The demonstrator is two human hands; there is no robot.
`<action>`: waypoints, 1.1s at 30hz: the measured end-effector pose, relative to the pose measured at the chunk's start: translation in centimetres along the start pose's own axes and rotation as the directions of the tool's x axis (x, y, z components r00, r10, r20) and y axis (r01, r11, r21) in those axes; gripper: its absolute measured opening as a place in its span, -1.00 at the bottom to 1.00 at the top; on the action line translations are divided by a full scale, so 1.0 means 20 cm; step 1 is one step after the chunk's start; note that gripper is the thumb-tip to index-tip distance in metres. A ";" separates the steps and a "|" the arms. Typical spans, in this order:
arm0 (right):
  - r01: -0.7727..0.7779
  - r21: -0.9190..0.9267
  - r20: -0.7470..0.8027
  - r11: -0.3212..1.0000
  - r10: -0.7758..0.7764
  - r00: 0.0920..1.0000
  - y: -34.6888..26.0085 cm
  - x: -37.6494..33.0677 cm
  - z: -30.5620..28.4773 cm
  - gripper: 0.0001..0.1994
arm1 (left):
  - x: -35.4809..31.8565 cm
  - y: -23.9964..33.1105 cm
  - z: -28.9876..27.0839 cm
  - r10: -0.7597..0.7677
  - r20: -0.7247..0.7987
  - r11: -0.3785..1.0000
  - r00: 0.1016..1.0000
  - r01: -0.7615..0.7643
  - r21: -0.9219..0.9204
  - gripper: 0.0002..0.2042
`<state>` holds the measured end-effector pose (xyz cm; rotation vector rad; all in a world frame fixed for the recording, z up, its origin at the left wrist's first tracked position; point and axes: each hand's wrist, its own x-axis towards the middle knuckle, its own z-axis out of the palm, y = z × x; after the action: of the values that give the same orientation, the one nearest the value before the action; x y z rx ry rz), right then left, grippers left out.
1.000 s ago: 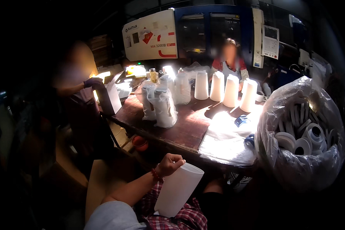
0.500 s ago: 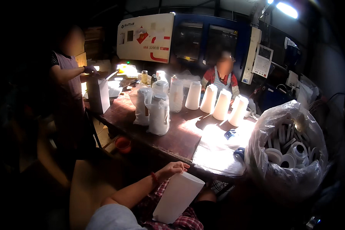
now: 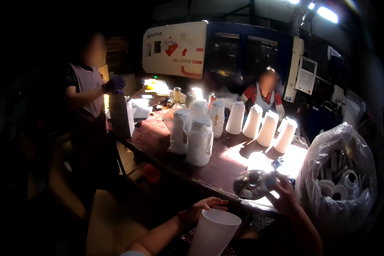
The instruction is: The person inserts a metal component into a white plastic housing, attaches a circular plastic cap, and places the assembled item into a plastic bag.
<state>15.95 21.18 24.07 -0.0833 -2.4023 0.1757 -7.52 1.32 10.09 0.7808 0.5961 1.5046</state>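
A white tapered flask shell (image 3: 213, 234) stands tilted in my lap, its wide mouth facing up. My left hand (image 3: 204, 208) is at its rim, with fingers stretched out over the mouth's far edge. Up over the table's near edge, my right hand (image 3: 282, 195) grips a dark, mirror-shiny flask liner (image 3: 248, 184) by its narrow end. Motion blurs the liner, and its rounded body points left. Close behind that hand is a small blue piece (image 3: 277, 164) on white sheets.
Several white flask shells (image 3: 269, 128) and bagged flasks (image 3: 199, 143) stand on the brown table (image 3: 226, 155). A clear bag (image 3: 307, 192) of white parts is at right. One co-worker (image 3: 266, 91) sits opposite; another (image 3: 87, 85) stands left by a tall box (image 3: 123, 117).
My right hand has come into view with the shiny liner. The whole view has shifted, moving the scene right and down. My left hand stays at the shell's rim, its fingers now stretched more.
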 end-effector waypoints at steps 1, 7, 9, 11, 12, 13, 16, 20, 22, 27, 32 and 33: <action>0.135 -0.040 0.034 0.990 -0.134 0.990 -0.02 0.10 0.14 -0.71 | -0.04 0.02 -0.01 0.034 0.011 0.998 0.999 -0.034 0.049 -0.39; 0.436 0.117 0.064 0.892 -0.445 0.893 -0.14 0.20 0.56 -0.79 | 0.06 0.07 -0.10 0.009 0.066 0.949 0.998 0.012 -0.315 -0.09; 0.499 0.140 0.091 0.855 -0.513 0.853 -0.16 0.22 0.62 -0.83 | 0.08 0.09 -0.07 0.112 0.113 0.815 0.987 -0.026 -0.579 -0.14; 0.551 0.150 0.114 0.821 -0.568 0.815 -0.13 0.21 0.64 -0.83 | 0.11 0.08 -0.10 0.133 0.073 0.745 0.988 -0.051 -0.665 -0.19; 0.575 0.146 0.126 0.805 -0.592 0.796 -0.11 0.20 0.64 -0.83 | 0.12 0.06 -0.15 0.101 0.028 0.772 0.995 -0.060 -0.632 -0.21; 0.599 0.141 0.137 0.788 -0.614 0.777 -0.09 0.18 0.65 -0.82 | 0.13 0.04 -0.17 0.068 -0.017 0.798 0.998 -0.064 -0.599 -0.24; 0.637 0.175 0.207 0.750 -0.661 0.721 -0.05 0.19 0.61 -0.59 | 0.16 0.05 -0.14 0.069 -0.119 0.908 0.991 -0.112 -0.403 -0.23; 0.303 0.327 0.228 0.895 -0.386 0.894 0.00 0.15 0.56 -0.43 | 0.18 0.05 -0.09 0.015 -0.083 0.857 0.996 -0.055 -0.513 -0.21; 0.041 0.399 0.130 0.916 -0.101 0.986 0.05 0.18 0.58 -0.35 | 0.20 0.01 -0.16 0.038 -0.098 0.935 0.994 -0.070 -0.349 -0.25; -0.666 0.638 0.488 0.386 0.467 0.738 0.25 0.24 0.71 -0.20 | 0.20 0.05 -0.03 -0.029 -0.080 0.991 0.996 0.018 -0.136 -0.39; -0.836 0.541 0.803 0.089 0.241 0.545 0.34 0.18 0.70 -0.36 | 0.21 0.02 -0.11 -0.135 0.057 0.990 0.989 0.136 -0.020 -0.32; -0.817 0.568 0.793 0.103 0.198 0.576 0.32 0.17 0.68 -0.37 | 0.21 0.04 -0.04 -0.100 -0.034 0.995 0.994 0.099 -0.026 -0.28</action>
<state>4.40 26.51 15.48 -0.4639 -2.1947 2.2507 -8.61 5.46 10.59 0.6967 0.6330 1.4337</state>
